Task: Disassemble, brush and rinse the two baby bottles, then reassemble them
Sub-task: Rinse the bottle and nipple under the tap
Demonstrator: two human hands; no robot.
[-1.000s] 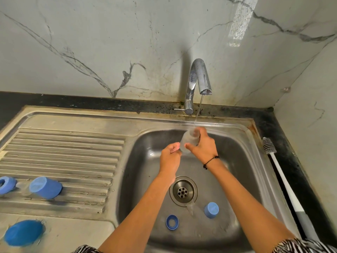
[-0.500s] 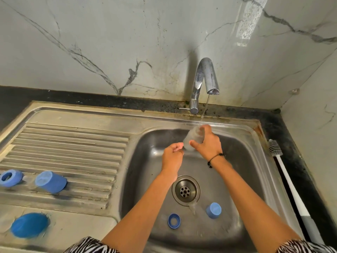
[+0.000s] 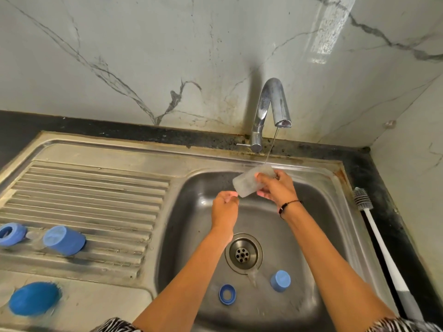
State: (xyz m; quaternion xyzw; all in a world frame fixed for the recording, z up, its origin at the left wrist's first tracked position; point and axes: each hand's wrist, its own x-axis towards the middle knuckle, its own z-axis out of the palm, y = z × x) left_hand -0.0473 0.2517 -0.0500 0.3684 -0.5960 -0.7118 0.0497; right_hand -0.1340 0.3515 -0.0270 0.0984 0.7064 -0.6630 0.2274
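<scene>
Bottle body [image 3: 249, 182] has tipped over since a second ago: it stood nearly upright under the tap [image 3: 272, 109], now it lies slanted, one end up by the thin water stream [image 3: 271, 149], the other end down-left toward the left hand. Right hand [image 3: 275, 188] grips it around the upper part, fingers curled round the clear plastic. Left hand [image 3: 224, 207] has come off the bottle; it was touching the lower end, now it sits just below it, fingers curled in a loose fist, holding nothing that I can see. Reads as a rinse-and-tip of this bottle, so probably the rinse stage for this one. Still loose in the sink basin [image 3: 191, 236]: blue ring [image 3: 227, 294], blue cap [image 3: 280, 280], a clear teat [image 3: 253, 277] by the drain [image 3: 243, 254]. On the drainboard [image 3: 96, 188]: another blue ring [image 3: 10, 234], a blue cap [image 3: 63, 240], and a blue oval thing [image 3: 33, 298], blurred. Brush [image 3: 383, 248] lies on the counter at right, untouched. Reassembly not begun.
</scene>
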